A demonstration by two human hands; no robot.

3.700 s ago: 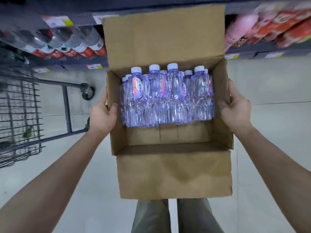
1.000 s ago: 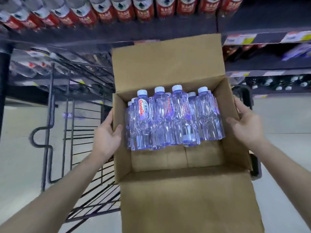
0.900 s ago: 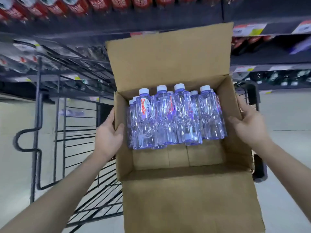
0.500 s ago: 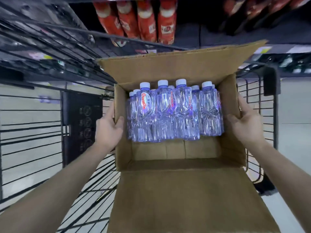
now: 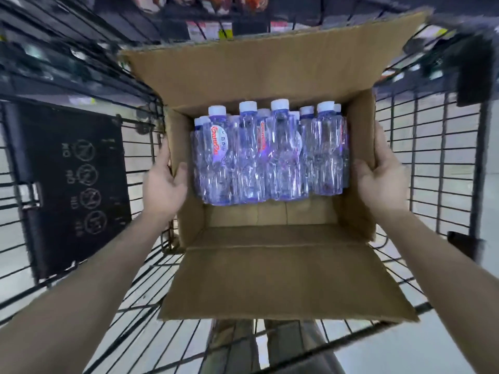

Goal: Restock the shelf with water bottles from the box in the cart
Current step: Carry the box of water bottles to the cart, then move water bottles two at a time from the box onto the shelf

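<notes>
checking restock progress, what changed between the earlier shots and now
The box moved from over the open aisle floor, beside the cart, to down between the cart's wire sides; whether it rests on the bottom is unclear. Nothing was taken hold of or let go. Unchanged: the left hand and right hand grip the box's side walls, the flaps are open, and the water bottles sit packed at the far end.

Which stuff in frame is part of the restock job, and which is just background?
Job: cardboard box, water bottles inside it, wire cart, left hand and right hand gripping the box walls.
Background: black warning panel on the cart, shelf price tags.
</notes>
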